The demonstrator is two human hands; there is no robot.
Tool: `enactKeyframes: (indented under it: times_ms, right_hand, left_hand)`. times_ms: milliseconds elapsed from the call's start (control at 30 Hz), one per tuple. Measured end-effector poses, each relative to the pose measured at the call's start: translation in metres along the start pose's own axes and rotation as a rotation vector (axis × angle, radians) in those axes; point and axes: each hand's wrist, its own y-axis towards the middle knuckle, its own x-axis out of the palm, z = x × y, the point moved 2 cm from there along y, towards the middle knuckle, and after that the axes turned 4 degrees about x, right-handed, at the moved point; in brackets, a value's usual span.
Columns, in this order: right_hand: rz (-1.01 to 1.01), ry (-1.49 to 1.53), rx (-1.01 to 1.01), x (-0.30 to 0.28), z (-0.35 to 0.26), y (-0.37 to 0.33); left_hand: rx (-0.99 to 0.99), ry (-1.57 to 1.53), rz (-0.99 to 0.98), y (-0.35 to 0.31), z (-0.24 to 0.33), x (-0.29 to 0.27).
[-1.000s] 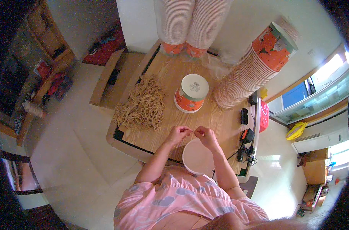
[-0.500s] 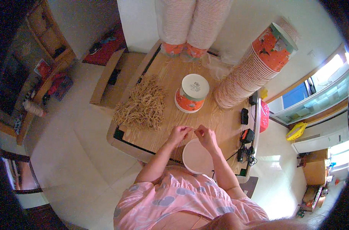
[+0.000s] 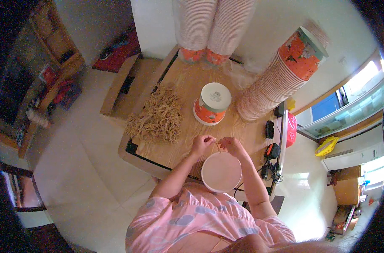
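My left hand (image 3: 201,144) and my right hand (image 3: 232,146) are close together over the near edge of the wooden table (image 3: 187,86). Both pinch a thin tan rubber band (image 3: 217,146) stretched between their fingertips. Just below them, against my body, stands a round paper tub with a pale pinkish top (image 3: 221,172). A loose heap of tan rubber bands (image 3: 157,116) lies on the table to the left of my left hand. An orange and white paper tub (image 3: 211,104) sits upside down beyond my hands.
Tall stacks of paper tubs lean at the back (image 3: 213,25) and at the right (image 3: 280,82) of the table. Black chargers and cables (image 3: 271,149) lie along the right edge, beside a red basket (image 3: 291,128). A low wooden bench (image 3: 124,84) stands at the left.
My hands stay at the same place above the tub; the fingers have shifted slightly on the rubber band.
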Motion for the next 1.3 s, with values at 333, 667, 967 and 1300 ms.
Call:
enactKeyframes:
  times_ms: [333,667,967,1300]
  right_hand:
    - [-0.32,0.733,0.388,0.0,0.027,0.014]
    - [-0.304,0.78,0.42,0.002,0.043,0.011]
    - [-0.303,0.539,0.425,0.001,0.02,0.002]
    - [-0.306,0.56,0.367,0.003,0.019,0.009]
  left_hand:
    - [-0.098,0.142,-0.11,0.007,0.008,0.01]
    - [-0.1,0.017,-0.296,0.012,0.011,-0.01]
    - [0.041,0.187,-0.294,0.01,0.026,-0.011]
    - [0.076,0.264,-0.233,0.011,0.036,-0.008]
